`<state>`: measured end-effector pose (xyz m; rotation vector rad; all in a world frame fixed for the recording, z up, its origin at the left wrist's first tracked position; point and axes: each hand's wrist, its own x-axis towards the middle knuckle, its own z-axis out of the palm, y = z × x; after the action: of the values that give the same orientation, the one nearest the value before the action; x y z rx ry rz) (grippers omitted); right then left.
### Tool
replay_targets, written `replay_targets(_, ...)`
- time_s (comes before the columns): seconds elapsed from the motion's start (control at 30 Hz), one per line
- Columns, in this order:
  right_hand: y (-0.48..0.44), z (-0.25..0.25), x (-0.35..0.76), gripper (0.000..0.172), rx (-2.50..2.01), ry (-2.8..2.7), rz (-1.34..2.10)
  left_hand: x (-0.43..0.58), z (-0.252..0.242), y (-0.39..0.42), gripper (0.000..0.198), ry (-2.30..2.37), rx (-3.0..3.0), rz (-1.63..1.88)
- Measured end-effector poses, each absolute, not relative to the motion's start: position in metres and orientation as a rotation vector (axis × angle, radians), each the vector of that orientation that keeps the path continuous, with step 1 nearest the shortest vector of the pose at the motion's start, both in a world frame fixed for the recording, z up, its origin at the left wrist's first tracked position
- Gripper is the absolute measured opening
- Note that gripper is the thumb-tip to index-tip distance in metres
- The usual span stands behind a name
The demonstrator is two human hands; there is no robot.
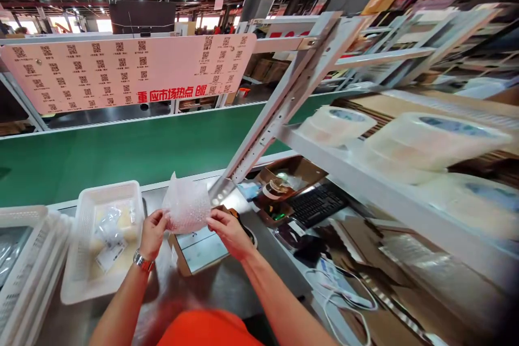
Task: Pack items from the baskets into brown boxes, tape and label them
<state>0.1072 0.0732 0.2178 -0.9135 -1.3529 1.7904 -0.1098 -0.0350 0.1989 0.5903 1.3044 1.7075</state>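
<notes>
A sheet of bubble wrap [187, 204] is stretched between my two hands above the bench. My left hand [153, 233], below a wristwatch, pinches its left edge. At the lower right corner, the fingers of my right hand [230, 231] are closed on it. Beneath the wrap lies a brown cardboard box [183, 262] with a pale, flat, shiny surface [205, 253] inside; the wrap hides its far part. Left of my left hand stands a white plastic basket [73, 275] holding clear bags [111, 227] with a white label and pale yellowish contents.
Stacked white baskets [44, 259] stand far left. A green conveyor belt [121, 146] runs behind the bench. A slanted metal post [279, 102] and a shelf with tape rolls [425, 138] flank the right. A keyboard [318, 204], cables and flattened cardboard [430, 281] lie below.
</notes>
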Motion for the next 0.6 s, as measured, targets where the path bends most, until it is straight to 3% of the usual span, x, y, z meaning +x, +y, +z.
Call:
replay_targets(0.07,0.073,0.221,0.115,0.049,-0.845,-1.315,1.879,-0.111,0.2,-0.039,0.059,1.382,0.656,1.669)
replay_targets(0.17,0.074,0.227,0.118,0.076,-0.784,-1.203,2.021,-0.112,0.204,-0.044,0.057,1.444,0.767,1.573)
replay_targets(0.27,0.077,0.227,0.111,0.082,-0.809,-1.27,1.98,-0.114,0.207,-0.048,0.057,1.431,0.813,1.489)
replay_targets(0.33,0.08,0.225,0.104,0.077,-0.806,-1.375,1.91,-0.116,0.207,-0.049,0.056,1.409,0.827,1.456)
replay_targets(0.47,0.083,0.219,0.095,0.05,-0.799,-1.603,1.922,-0.123,0.203,-0.051,0.055,1.412,0.81,1.49)
replay_targets(0.6,0.083,0.215,0.097,0.052,-0.874,-1.601,1.882,-0.13,0.202,-0.052,0.059,1.42,0.668,1.57)
